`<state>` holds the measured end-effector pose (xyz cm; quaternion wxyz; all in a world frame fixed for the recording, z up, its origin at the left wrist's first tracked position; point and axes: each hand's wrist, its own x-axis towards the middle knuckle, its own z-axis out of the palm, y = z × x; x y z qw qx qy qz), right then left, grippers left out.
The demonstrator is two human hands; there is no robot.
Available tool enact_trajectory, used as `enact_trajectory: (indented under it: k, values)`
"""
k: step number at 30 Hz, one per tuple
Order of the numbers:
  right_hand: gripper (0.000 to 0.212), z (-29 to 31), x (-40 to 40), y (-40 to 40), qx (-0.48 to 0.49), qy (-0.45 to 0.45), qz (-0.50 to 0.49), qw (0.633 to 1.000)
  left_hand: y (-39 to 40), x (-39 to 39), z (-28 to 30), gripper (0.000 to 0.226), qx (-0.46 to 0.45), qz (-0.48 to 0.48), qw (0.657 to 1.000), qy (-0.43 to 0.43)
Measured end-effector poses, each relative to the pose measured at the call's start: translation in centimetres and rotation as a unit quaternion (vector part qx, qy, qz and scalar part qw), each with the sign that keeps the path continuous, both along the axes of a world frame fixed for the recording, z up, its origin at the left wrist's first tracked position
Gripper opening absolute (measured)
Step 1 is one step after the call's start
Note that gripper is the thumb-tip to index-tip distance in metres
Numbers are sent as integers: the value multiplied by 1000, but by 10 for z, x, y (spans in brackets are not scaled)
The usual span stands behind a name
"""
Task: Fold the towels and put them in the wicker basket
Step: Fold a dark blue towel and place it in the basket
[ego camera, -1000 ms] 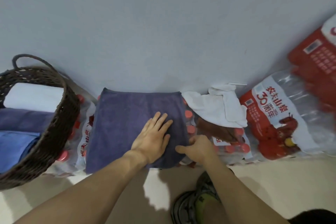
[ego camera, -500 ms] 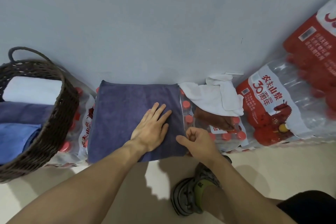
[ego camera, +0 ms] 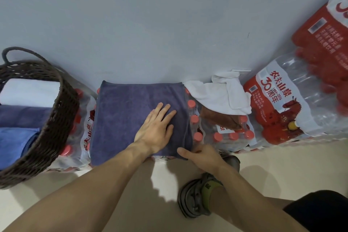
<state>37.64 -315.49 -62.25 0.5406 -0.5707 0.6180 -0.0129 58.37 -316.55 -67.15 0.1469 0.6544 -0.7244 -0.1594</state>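
While left hand point(ego camera: 154, 130) presses flat, fingers straight, on purple towel point(ego camera: 131, 117), right hand point(ego camera: 204, 156) pinches its near-right corner; bare floor point(ego camera: 282, 165) beneath both wrists; wicker basket point(ego camera: 54, 128) left of them.

The dark purple towel point(ego camera: 131, 115) is matt, napped cloth. At nine o'clock, the dark brown wicker basket point(ego camera: 56, 118) shows rough woven strands. The shrink-wrapped packs of water bottles point(ego camera: 282, 111), at three o'clock, are glossy clear plastic film; the pale floor point(ego camera: 282, 171) looks smooth.
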Motion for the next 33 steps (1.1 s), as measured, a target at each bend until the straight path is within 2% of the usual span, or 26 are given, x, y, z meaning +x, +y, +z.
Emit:
enact_trajectory:
  k: [2,4,7,13,17,21,23,24,26,28,29,31,33]
  values:
    - [33,-1,8,3,-3,-55,-43,998,0,0,0,53,0,1,1000,2]
    - [22,-5,12,2,4,-100,-130,986,-1,0,1,53,0,0,1000,4]
    - [6,-5,7,-3,31,-128,-209,969,0,1,1,53,1,-5,1000,0]
    - [16,-14,-5,0,86,-65,-217,970,0,0,-1,53,-3,-6,1000,-6]
    - [34,-10,0,1,84,-158,-223,958,1,0,-1,53,-8,-9,1000,-11]
    - [25,-15,2,3,58,-143,-215,964,4,4,15,56,-6,-17,1000,19]
    - [16,-19,0,3,63,-151,-232,959,17,14,28,51,-59,27,997,40]
    - [19,-21,-1,3,65,-165,-245,953,30,19,35,44,-102,81,990,62]
    - [36,-22,-2,3,52,-182,-267,945,65,33,41,26,-179,227,951,112]
    - [45,-23,-2,5,29,-177,-275,945,104,48,38,18,-190,368,900,136]
    - [43,-23,-2,6,23,-174,-274,945,122,57,32,19,-167,430,876,139]
    - [27,-23,-2,9,33,-188,-277,942,147,73,20,36,-79,543,821,160]
    - [12,-22,-2,13,52,-204,-282,936,158,84,9,56,31,607,751,259]
